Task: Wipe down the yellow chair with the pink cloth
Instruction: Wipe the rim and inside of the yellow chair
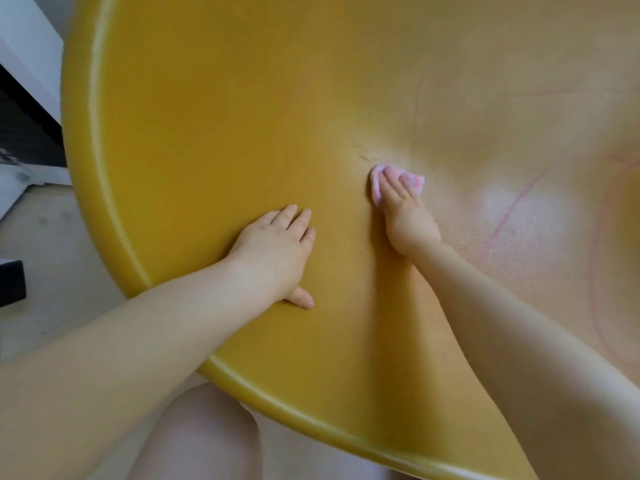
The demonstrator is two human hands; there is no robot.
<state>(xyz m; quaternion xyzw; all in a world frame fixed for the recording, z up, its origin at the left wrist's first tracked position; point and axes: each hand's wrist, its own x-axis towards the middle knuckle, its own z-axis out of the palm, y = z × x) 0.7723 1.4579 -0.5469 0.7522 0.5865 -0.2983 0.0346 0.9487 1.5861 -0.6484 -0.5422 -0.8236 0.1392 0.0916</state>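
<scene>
Yellow chair (214,140) fills most of the view: smooth mustard-yellow curved shell with a rounded glossy rim running down the left and along the near edge. Surface looks paler and glary toward the right, with thin pink scribble lines (509,216) there and a small dark scuff (362,155) just far of the cloth. No writing, brand or label readable.

Pink cloth (398,180) is a small bunched wad at mid-seat, right of centre. Right hand (405,209) lies flat on it, fingers straight and together, pressing it to the seat; thin ring on 1 finger. Left hand (277,251) rests palm-down on the seat near the left rim, fingers relaxed, thumb out, holding nothing.

Pale floor (59,244) at left.
</scene>
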